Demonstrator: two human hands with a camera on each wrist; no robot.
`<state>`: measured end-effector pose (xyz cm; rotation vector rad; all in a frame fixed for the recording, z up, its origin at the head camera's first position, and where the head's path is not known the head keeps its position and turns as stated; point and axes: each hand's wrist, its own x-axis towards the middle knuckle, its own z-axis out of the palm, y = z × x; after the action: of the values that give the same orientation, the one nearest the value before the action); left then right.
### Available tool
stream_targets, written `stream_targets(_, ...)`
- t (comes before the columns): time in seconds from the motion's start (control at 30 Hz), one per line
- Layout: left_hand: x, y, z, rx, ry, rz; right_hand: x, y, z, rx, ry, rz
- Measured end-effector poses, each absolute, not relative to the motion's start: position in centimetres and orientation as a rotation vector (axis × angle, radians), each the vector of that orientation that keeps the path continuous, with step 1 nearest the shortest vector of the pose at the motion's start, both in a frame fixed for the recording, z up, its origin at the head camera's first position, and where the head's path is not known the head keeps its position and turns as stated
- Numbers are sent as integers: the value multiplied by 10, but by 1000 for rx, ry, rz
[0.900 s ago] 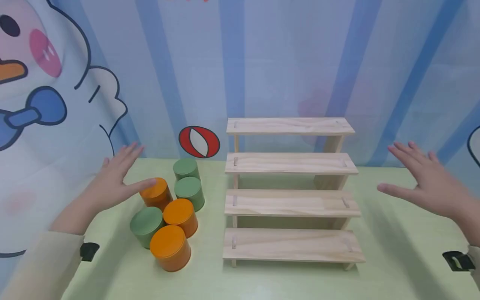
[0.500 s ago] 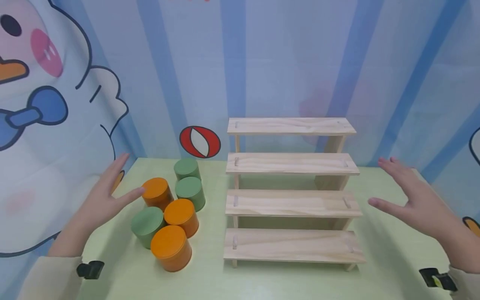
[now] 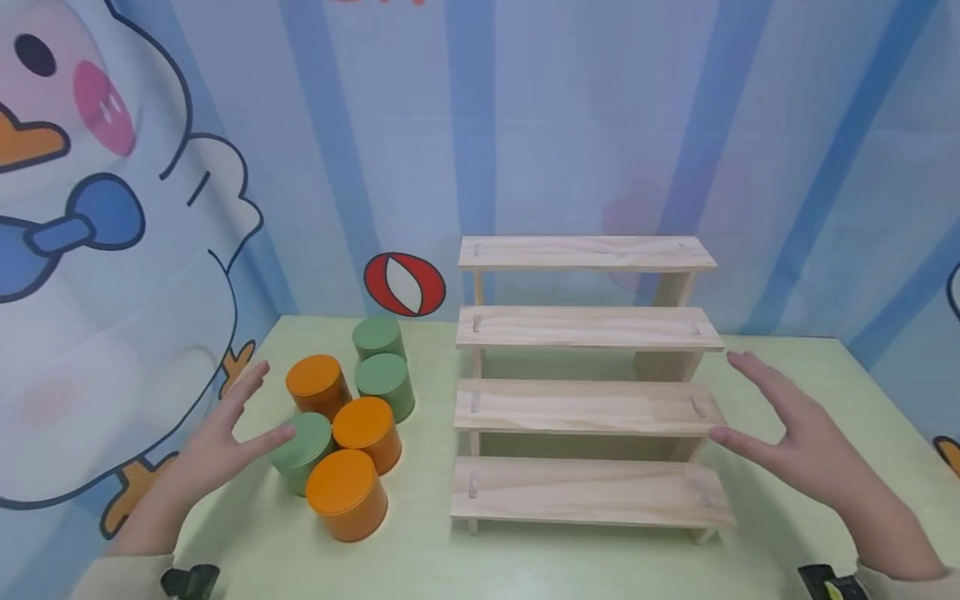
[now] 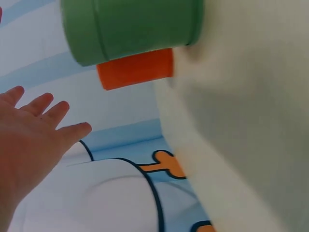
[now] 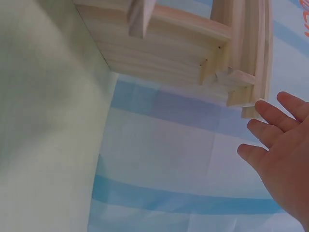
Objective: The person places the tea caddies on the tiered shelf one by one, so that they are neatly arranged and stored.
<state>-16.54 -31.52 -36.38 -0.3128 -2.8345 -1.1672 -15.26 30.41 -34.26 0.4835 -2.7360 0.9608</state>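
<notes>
My left hand hovers with spread fingers at the left, its thumb tip overlapping a green canister in the head view. In the left wrist view the fingers hold nothing, and a green canister lies beyond them. Orange canisters and green canisters stand grouped on the table, several in all. To their right stands a wooden stepped rack with several shelves. My right hand is beside the rack's right side, fingers extended and holding nothing; contact with the rack cannot be told.
The pale green table carries the canisters and rack. A striped blue cloth backdrop with a printed cartoon bird rises behind and at the left. Each wrist wears a dark band.
Both hands have come lower and nearer the person; the right hand has also moved left toward the rack. Canisters and rack stay in place. The head view has shifted slightly.
</notes>
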Motion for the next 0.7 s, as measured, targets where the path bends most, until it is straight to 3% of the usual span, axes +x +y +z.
stream_targets(0.7, -167, -326, -402, -411, -2891, -1664, -165, 295, -374, 432, -2798, 1131)
